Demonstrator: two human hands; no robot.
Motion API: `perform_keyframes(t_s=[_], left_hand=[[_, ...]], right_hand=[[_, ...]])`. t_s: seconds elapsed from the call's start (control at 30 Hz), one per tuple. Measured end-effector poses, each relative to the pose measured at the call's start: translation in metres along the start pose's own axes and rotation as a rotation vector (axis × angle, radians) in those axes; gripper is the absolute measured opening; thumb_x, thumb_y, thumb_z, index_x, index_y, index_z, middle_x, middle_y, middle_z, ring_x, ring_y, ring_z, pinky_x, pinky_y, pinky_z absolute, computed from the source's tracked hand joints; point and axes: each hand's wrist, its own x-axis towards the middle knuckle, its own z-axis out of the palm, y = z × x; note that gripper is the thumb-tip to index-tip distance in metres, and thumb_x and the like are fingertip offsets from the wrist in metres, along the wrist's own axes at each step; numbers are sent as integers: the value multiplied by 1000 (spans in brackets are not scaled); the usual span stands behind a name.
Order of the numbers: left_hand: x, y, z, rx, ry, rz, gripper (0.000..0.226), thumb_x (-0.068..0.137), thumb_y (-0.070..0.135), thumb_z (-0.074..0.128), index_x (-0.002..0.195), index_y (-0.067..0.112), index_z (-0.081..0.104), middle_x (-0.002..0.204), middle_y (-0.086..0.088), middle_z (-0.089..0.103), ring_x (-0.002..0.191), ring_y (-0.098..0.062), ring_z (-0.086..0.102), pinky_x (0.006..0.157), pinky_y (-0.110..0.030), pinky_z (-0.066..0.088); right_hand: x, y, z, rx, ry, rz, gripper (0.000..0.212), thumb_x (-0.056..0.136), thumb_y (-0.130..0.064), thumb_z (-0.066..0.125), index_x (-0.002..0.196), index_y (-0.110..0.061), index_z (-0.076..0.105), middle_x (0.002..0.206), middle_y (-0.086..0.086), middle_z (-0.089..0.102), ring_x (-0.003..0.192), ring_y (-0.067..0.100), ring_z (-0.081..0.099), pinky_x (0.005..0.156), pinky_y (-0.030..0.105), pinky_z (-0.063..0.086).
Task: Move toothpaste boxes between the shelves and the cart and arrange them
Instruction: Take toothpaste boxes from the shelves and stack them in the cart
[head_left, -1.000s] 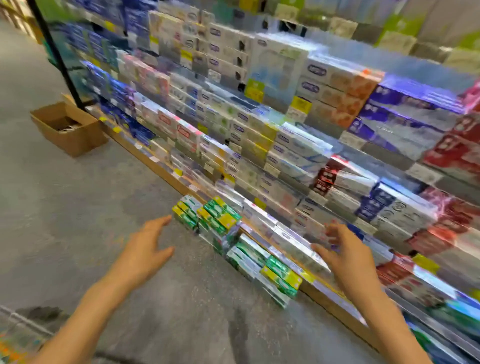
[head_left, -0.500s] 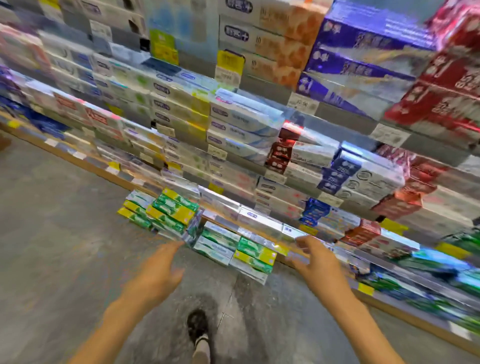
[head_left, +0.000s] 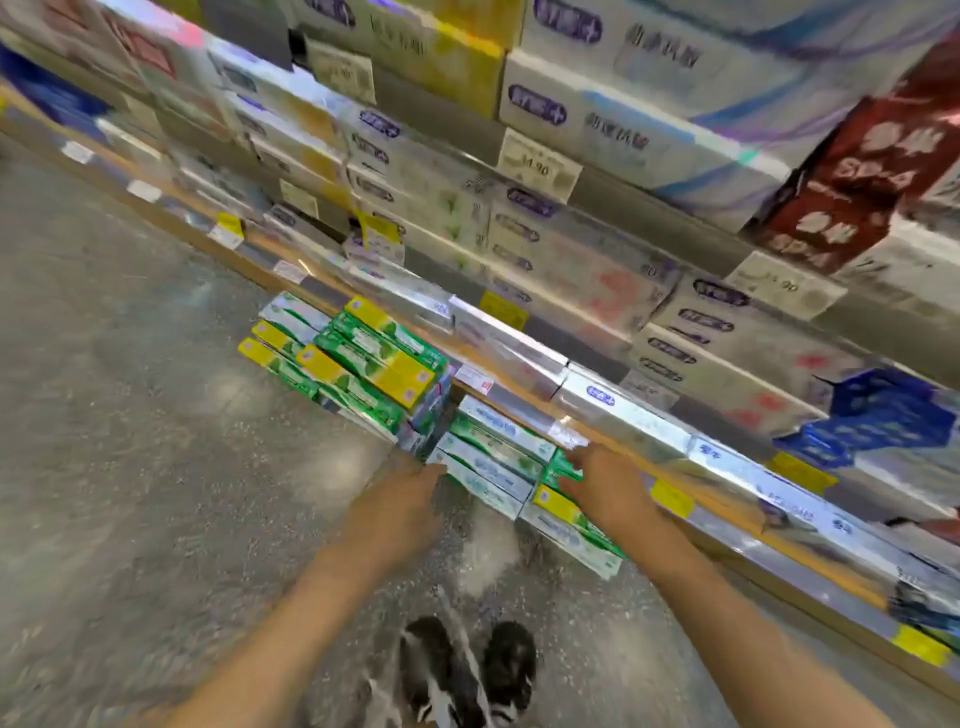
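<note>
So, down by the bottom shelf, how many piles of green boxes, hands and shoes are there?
Piles of green toothpaste boxes: 2, the left pile and the right pile
Hands: 2, the left hand and the right hand
Shoes: 2, the left shoe and the right shoe
Total: 6

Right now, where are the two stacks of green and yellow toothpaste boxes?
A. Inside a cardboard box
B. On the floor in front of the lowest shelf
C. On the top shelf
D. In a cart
B: both the far stack and the near stack, which the left hand and right hand reach, sit on the grey floor before the lowest shelf.
</note>
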Motion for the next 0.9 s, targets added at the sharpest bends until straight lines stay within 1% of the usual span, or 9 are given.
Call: perform_keyframes(t_s=[0.13,0.2,0.27,0.37,0.47,0.53,0.7,0.8,0.9], left_hand=[[100,-27,72,-47,30,18,60,97,28,48,150,25,18,151,-3,32,129,-21,43,100,-32,39],[154,-38,106,-64,83,17,59,98,26,47,150,25,20,151,-4,33,127,-24,45,97,-35,41],[206,-48,136,-32,138,34,60,98,26,49,150,22,19,152,-4,31,130,-24,41,101,-36,40],[272,-57,176,113,183,119,63,96,27,54,149,19,21,149,-5,35,132,-26,38,104,-41,38],[319,-64,212,201,172,179,57,93,28,57,143,17,31,142,-7,39,128,-27,39,102,-42,38],[337,-70,234,232,191,196,55,91,32,59,137,17,35,138,-7,39,126,-27,37,101,-39,38],[355,-86,273,323,157,339,63,80,50,67,129,23,40,127,-4,41,118,-24,36,95,-35,33],[347,-97,286,459,161,404,71,76,57,66,131,23,38,129,-2,37,120,-24,33,97,-36,32],[339,-103,295,598,190,402,67,81,47,64,134,18,34,132,-3,35,124,-25,30,102,-37,26]], right_hand=[[111,19,67,-1,47,-56,39,93,-27,58,127,-7,55,126,14,57,112,30,56,87,32,43],[159,29,95,42,145,-93,27,89,-23,62,110,-5,62,108,18,63,99,32,60,77,34,44],[204,38,125,44,229,-127,12,87,-18,61,89,-6,62,86,21,59,85,34,59,67,33,40],[257,55,173,-46,254,-163,24,88,-22,61,102,-2,63,102,21,61,97,34,58,76,35,45],[293,70,210,-167,247,-193,28,91,-30,59,98,-3,58,100,16,58,97,30,56,66,29,33],[308,77,229,-203,258,-208,24,91,-30,57,95,-6,55,101,16,57,99,30,53,68,29,27],[321,80,262,-346,413,-183,46,94,-40,51,123,-4,49,122,14,48,116,31,39,90,37,38],[314,74,276,-350,463,-136,46,95,-32,53,129,-3,43,132,16,39,123,34,34,98,40,35],[309,70,284,-337,477,-103,49,91,-23,57,131,-4,37,134,16,34,122,34,35,98,39,34]])
